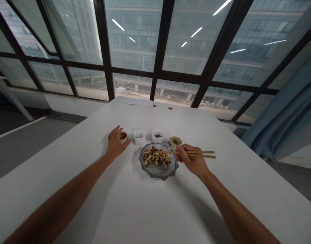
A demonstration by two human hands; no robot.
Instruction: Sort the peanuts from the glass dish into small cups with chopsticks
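My right hand (192,158) grips a pair of wooden chopsticks (200,153). Their tips reach left over a clear, scalloped glass plate (158,175) and touch a pile of yellowish-brown pieces, perhaps peanuts or dried slices (155,156); whether a piece is pinched between them I cannot tell. My left hand (115,142) curls round a small cup (123,137) left of the plate, thumb on its near right side. Brown bits show inside that cup, and the hand covers much of its wall.
Behind the plate stand two white square dishes: the left dish (139,137) and the right dish (158,136), which holds dark bits. A beige cup (173,143) is close behind my right hand. Paper (137,101) lies at the far end of the white table (135,210). Windows rise beyond.
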